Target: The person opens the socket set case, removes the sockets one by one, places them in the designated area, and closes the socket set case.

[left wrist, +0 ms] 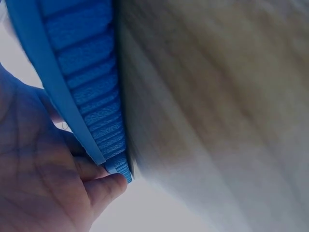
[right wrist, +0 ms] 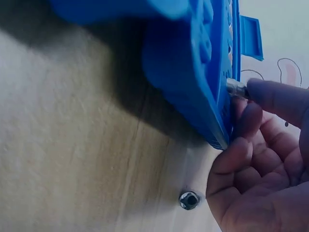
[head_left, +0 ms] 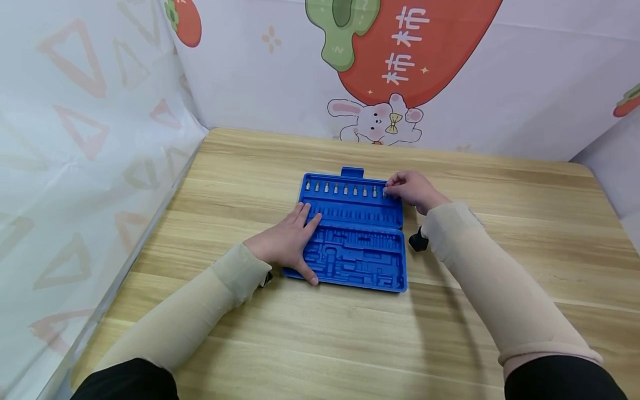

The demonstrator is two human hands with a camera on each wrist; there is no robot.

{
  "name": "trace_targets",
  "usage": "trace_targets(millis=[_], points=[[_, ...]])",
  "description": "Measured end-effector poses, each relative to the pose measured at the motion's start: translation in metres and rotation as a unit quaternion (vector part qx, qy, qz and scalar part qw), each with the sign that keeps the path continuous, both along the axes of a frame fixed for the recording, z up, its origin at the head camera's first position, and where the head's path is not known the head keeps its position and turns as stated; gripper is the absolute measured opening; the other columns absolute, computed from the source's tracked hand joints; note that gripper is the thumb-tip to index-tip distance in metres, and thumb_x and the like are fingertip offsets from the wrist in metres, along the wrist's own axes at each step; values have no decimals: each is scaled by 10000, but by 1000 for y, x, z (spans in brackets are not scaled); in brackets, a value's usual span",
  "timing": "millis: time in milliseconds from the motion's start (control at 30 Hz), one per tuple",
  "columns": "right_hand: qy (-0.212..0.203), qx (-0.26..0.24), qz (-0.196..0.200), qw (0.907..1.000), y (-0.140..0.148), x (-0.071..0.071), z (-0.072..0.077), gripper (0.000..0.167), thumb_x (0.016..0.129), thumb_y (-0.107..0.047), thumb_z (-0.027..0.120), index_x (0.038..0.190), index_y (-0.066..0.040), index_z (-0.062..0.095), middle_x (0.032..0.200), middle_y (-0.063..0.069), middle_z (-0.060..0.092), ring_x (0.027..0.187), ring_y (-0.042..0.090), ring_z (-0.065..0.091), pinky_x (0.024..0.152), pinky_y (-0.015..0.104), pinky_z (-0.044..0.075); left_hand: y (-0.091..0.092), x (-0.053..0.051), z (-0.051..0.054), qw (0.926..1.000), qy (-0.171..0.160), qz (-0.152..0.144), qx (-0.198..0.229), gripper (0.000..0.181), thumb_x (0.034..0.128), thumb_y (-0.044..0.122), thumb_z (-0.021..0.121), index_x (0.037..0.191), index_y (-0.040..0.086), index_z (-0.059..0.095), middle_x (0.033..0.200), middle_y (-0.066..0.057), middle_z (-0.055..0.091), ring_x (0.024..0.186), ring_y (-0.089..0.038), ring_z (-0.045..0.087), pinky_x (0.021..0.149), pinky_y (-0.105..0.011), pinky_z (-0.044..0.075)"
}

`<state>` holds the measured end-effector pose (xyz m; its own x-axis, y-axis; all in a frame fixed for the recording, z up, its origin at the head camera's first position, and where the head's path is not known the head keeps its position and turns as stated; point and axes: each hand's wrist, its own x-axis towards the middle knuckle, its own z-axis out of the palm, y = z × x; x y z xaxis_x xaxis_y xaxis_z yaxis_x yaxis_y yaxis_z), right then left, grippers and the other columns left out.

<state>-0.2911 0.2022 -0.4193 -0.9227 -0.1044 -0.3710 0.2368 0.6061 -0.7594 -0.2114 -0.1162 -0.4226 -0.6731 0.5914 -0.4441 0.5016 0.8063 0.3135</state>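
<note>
A blue plastic tool case (head_left: 352, 228) lies unfolded on the table, its moulded slots facing up. Along its far edge stands a row of several small metal bit sockets (head_left: 345, 189). At the right end of that row, my right hand (head_left: 416, 191) pinches another bit socket (right wrist: 236, 88) between thumb and fingers, against the case. My left hand (head_left: 285, 241) rests on the left side of the case with its fingers spread. From the left wrist, that palm (left wrist: 38, 164) shows beside the case's ribbed side wall (left wrist: 91, 82).
One loose metal socket (right wrist: 189, 200) is on the wooden table (head_left: 250, 344), close to my right hand. The case's latch tab (head_left: 353, 172) sticks out at the far side. Printed cloth (head_left: 280, 78) hangs behind the table, and more cloth (head_left: 75, 183) covers the left.
</note>
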Motion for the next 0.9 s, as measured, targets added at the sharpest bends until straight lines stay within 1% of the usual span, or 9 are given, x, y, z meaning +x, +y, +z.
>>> trace_targets(millis=[133, 200, 267, 333, 367, 500, 600, 733, 900], points=[[88, -95, -270, 9996, 0, 2, 2, 238, 1068, -230, 595, 1189, -25, 591, 1082, 94, 582, 882, 218, 485, 697, 294, 419, 1, -1, 0, 10000, 35, -31, -36, 1470, 662, 758, 834, 1660, 65, 7, 1685, -236, -136, 1546, -376, -157, 1243, -485, 55], [133, -224, -438, 9987, 1, 2, 4, 270, 1071, -244, 584, 1225, -23, 584, 1145, 117, 585, 927, 228, 516, 720, 290, 441, 2, -2, 0, 9999, 62, -63, -66, 1470, 662, 763, 830, 1659, 63, 8, 1685, -241, -130, 1546, -382, -152, 1243, -486, 57], [156, -390, -610, 9973, 4, 3, 6, 287, 1075, -238, 573, 1249, -10, 576, 1202, 149, 589, 1004, 252, 550, 769, 314, 476, 2, -2, 0, 9999, 87, -109, -88, 1468, 663, 766, 827, 1659, 58, 13, 1685, -247, -119, 1547, -390, -142, 1243, -487, 60], [149, -523, -666, 9963, 9, 3, 6, 312, 1079, -224, 558, 1275, 18, 561, 1250, 177, 587, 1092, 273, 565, 864, 343, 498, 3, -2, 0, 9998, 85, -143, -106, 1468, 662, 768, 826, 1658, 55, 17, 1685, -251, -112, 1547, -396, -135, 1242, -491, 62], [145, -557, -670, 9961, 12, 3, 6, 320, 1081, -218, 551, 1287, 27, 555, 1260, 185, 582, 1122, 280, 565, 917, 358, 495, 3, -2, 0, 9998, 83, -146, -115, 1468, 661, 769, 825, 1659, 55, 20, 1686, -250, -109, 1548, -397, -132, 1241, -493, 64], [89, -738, -644, 9952, 27, 4, 6, 349, 1091, -207, 528, 1314, 61, 525, 1250, 178, 570, 1137, 285, 553, 1026, 417, 472, 3, -1, 1, 9998, 48, -122, -116, 1466, 658, 770, 824, 1661, 56, 28, 1691, -244, -103, 1550, -397, -129, 1240, -501, 69], [48, -748, -616, 9953, 41, 5, 7, 363, 1094, -208, 521, 1323, 74, 508, 1186, 139, 577, 1115, 270, 534, 1051, 437, 448, 2, -1, 1, 9999, 30, -96, -97, 1461, 663, 765, 826, 1661, 59, 26, 1692, -237, -109, 1550, -390, -138, 1240, -499, 66], [-51, -484, -623, 9969, 58, 7, 10, 346, 1091, -200, 528, 1303, 73, 517, 1093, 76, 596, 1055, 242, 536, 999, 410, 457, 2, -1, 2, 9999, -12, -48, -108, 1462, 663, 758, 831, 1663, 71, 15, 1692, -223, -130, 1548, -375, -155, 1242, -492, 54], [-247, 73, -593, 9979, 70, 9, 5, 325, 1082, -194, 550, 1272, 70, 568, 1029, 38, 610, 941, 189, 544, 819, 298, 492, 2, -1, 3, 9999, -51, -15, -124, 1468, 659, 758, 833, 1663, 83, 3, 1691, -209, -148, 1546, -360, -170, 1243, -487, 45]])
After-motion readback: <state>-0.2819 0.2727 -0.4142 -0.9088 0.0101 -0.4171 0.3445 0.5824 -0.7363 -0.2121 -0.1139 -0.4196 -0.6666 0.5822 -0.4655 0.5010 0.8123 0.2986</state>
